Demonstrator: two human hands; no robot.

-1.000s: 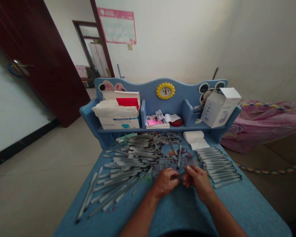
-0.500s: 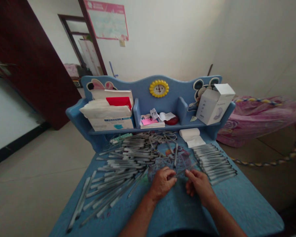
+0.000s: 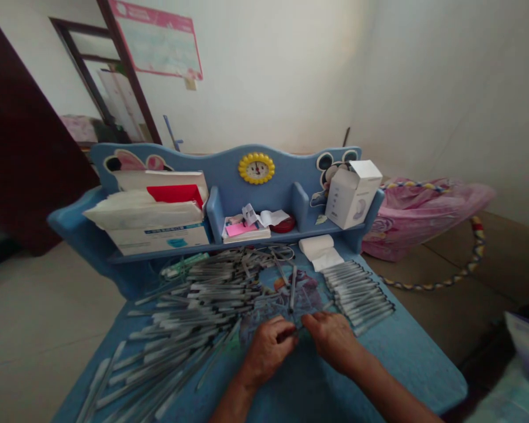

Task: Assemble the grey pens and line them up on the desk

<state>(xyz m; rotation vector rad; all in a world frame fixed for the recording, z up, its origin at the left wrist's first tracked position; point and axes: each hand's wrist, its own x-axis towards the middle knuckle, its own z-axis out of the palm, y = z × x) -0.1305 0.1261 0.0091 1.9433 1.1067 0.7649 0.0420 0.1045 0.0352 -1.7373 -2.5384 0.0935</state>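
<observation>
Over the front middle of the desk, my left hand (image 3: 271,346) is closed with its thumb and fingers pinched. My right hand (image 3: 332,341) is closed close beside it, a small gap between them. A slim pen (image 3: 329,305) runs between the two hands, its far end showing past the right one; most of it is hidden by the fingers. Left of my hands lies a big loose heap of clear pens (image 3: 194,317) with dark ends. To the right, a neat row of similar pens (image 3: 357,294) lies side by side. One single pen (image 3: 293,288) lies just beyond my hands.
A blue shelf (image 3: 220,214) closes off the desk's back. It carries a mask box (image 3: 158,235), a small stack of papers (image 3: 247,235) and a white carton (image 3: 352,197). A white paper roll (image 3: 320,249) lies before it. A pink-covered bundle (image 3: 397,235) stands right.
My hands have come closer together, and the right one has turned further over the pen. The whole view has swung to the right, shifting the desk leftward.
</observation>
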